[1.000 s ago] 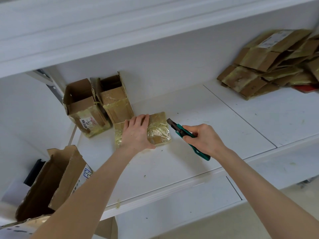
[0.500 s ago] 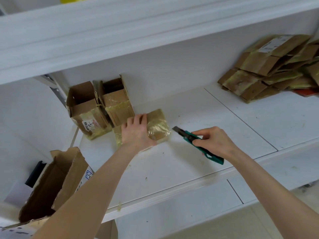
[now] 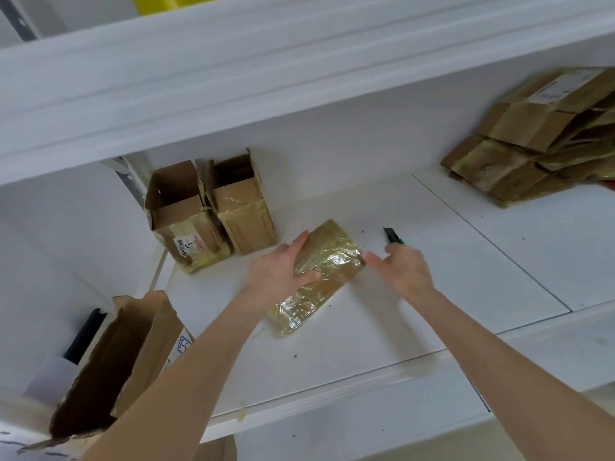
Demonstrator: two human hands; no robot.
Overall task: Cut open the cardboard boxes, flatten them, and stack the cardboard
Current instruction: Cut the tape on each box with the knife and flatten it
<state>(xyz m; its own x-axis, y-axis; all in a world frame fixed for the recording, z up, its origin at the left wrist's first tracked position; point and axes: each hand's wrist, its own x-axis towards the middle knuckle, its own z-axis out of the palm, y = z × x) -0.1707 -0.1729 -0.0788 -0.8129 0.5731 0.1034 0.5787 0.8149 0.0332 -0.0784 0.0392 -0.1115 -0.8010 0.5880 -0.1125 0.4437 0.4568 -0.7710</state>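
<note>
A flattened, tape-covered cardboard box [image 3: 317, 276] lies at an angle on the white shelf [image 3: 416, 294]. My left hand [image 3: 278, 271] holds its left side, fingers along the edge and thumb across the top. My right hand [image 3: 404, 267] is just right of the box, gripping a green utility knife [image 3: 392, 237] whose blade points up and away; its blurred thumb reaches toward the box's right corner. Two open small boxes [image 3: 213, 211] stand at the back left. A pile of flattened cardboard [image 3: 539, 138] lies at the back right.
A large open cardboard box [image 3: 113, 364] stands below the shelf at the lower left. An upper shelf [image 3: 266, 78] overhangs the work area. The shelf's front edge [image 3: 332, 397] runs across below my forearms. Small scraps dot the shelf surface.
The flattened box has been turned and pulled toward me, now lying diagonally. My right hand with the knife has come in close to the box's right side.
</note>
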